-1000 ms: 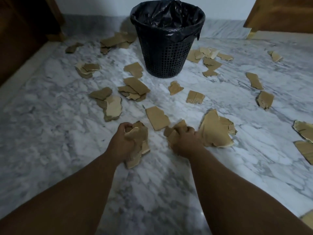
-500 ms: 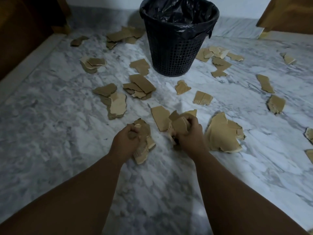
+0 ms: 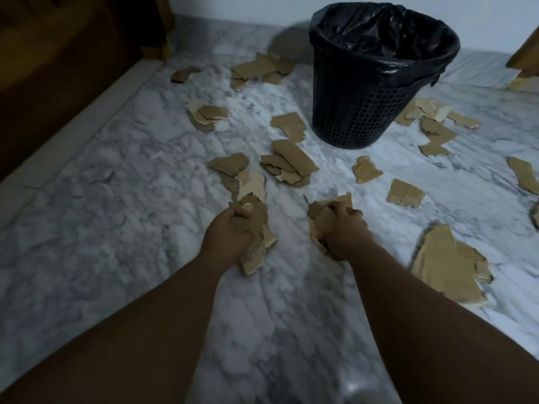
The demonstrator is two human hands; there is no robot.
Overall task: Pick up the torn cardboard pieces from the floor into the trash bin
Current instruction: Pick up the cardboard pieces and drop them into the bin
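My left hand (image 3: 226, 236) is closed around a bunch of torn brown cardboard pieces (image 3: 256, 252) that stick out below and to the right of the fist. My right hand (image 3: 342, 230) grips another bunch of cardboard pieces (image 3: 323, 208), held just above the marble floor. A black mesh trash bin (image 3: 355, 112) with a black liner stands upright at the back, right of centre, beyond both hands. Several more torn pieces lie scattered on the floor, among them a large one (image 3: 443, 269) to the right of my right forearm and a stack (image 3: 291, 164) between my hands and the bin.
The floor is white and grey marble (image 3: 116, 214). Dark wooden furniture (image 3: 58, 68) runs along the left edge, and a wooden corner (image 3: 525, 56) shows at the far right. A white wall stands behind the bin. More cardboard scraps (image 3: 434, 123) lie to the right of the bin.
My right hand has taken up the flat piece that lay between my hands and now holds it with its bunch. The view has swung left, so the bin and the large piece appear further right.
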